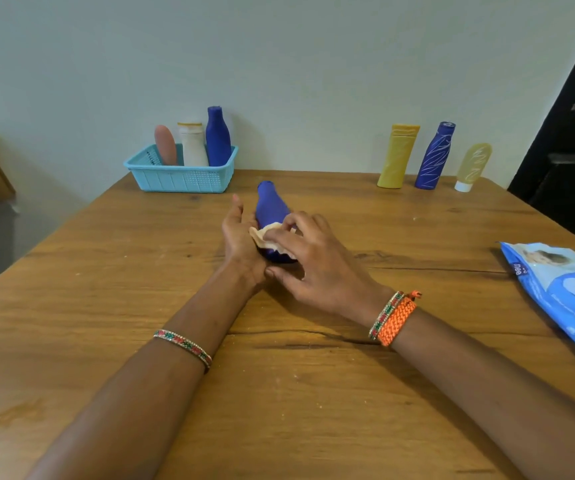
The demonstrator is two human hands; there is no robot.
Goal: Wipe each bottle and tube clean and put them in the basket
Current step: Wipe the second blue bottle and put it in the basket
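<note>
While our left hand (241, 233) cradled the blue bottle (271, 209) at centre frame, fingers curled round its far side, our right hand (313, 265) pinched a cream wipe (268, 237) against its lower body. We held the bottle tilted, cap away from us and just above the table (106, 271), probably so the wipe could travel round the sides while the other hand steadied it.

Up and to the left stood the turquoise basket (182, 178), already holding a pink tube (165, 144), a white bottle (193, 144) and a second blue bottle (218, 136). At upper right a yellow bottle (397, 155), a scribbled blue bottle (435, 155) and a pale yellow tube (473, 166) leaned on the wall, seemingly awaiting cleaning. A blue wipes packet (563, 292) lay at the right edge. Nothing stood between our hands and the basket.
</note>
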